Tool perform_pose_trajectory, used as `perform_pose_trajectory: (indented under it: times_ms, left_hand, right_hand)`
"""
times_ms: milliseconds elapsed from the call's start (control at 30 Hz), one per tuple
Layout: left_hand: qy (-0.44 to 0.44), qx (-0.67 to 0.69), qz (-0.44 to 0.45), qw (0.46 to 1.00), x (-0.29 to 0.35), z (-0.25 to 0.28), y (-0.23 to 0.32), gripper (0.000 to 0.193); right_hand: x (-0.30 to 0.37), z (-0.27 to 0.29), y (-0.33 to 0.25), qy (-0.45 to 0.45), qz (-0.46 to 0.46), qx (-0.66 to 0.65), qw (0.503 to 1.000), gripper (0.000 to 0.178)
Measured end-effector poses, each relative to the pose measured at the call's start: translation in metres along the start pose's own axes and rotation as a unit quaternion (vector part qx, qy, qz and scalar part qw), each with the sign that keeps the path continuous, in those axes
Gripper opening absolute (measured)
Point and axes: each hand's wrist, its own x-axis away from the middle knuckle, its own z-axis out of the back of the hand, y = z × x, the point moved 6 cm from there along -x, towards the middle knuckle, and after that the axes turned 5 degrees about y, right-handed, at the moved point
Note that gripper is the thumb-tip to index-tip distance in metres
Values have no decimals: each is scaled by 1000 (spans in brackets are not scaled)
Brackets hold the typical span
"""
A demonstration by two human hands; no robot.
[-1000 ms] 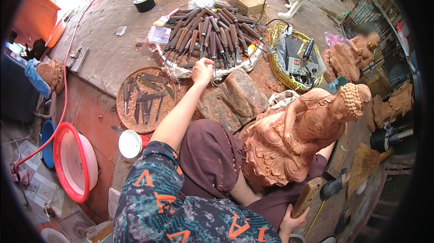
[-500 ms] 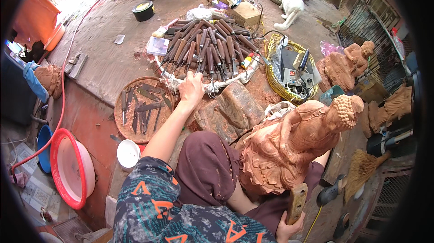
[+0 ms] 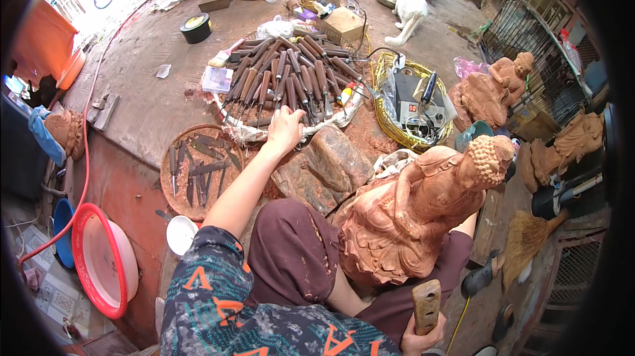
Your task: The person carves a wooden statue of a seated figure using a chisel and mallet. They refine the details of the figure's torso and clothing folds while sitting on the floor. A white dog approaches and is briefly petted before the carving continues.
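My left hand (image 3: 286, 130) reaches to the near rim of a round tray (image 3: 344, 118) heaped with wood-handled carving chisels (image 3: 291, 75). Its fingers curl together among the nearest chisels; what they hold, if anything, is hidden. At the lower right, my right hand (image 3: 424, 337) is wrapped round a worn wooden mallet (image 3: 426, 303), its dented end pointing up. Between my legs leans a carved reddish wooden statue (image 3: 403, 217) of a seated figure with a curled-hair head, tilted to the right. A heavy wooden block (image 3: 327, 164) lies between the statue and the chisels.
Flat blades lie on a round board (image 3: 175, 184) left of my forearm, by a white cup (image 3: 182, 233). A yellow basket (image 3: 397, 124) holds an electric control box. More carvings (image 3: 489, 91) and a straw broom (image 3: 526, 243) are rightward; a white cat (image 3: 408, 12) is farther off.
The view has shifted slightly, moving most things a little leftward. My left hand stays at the tray's near edge, and my right hand still holds the mallet.
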Motion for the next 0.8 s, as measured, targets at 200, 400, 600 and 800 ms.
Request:
perform_pose_trajectory:
  times_ms: [200, 400, 600, 800]
  left_hand:
    - [24, -81, -13, 996, -2, -13, -7, 10]
    - [-25, -35, 77, 996, -6, -8, -10, 11]
    - [14, 136, 130, 982, -8, -3, -28, 23]
    - [-20, 312, 247, 917, -13, -14, -47, 29]
  right_hand:
    - [3, 3, -3, -4, 34, 16, 999, 37]
    - [3, 6, -9, 86, 122, 23, 989, 30]
    - [39, -1, 34, 324, 292, 166, 884, 21]
    - [11, 1, 10, 230, 230, 67, 943, 21]
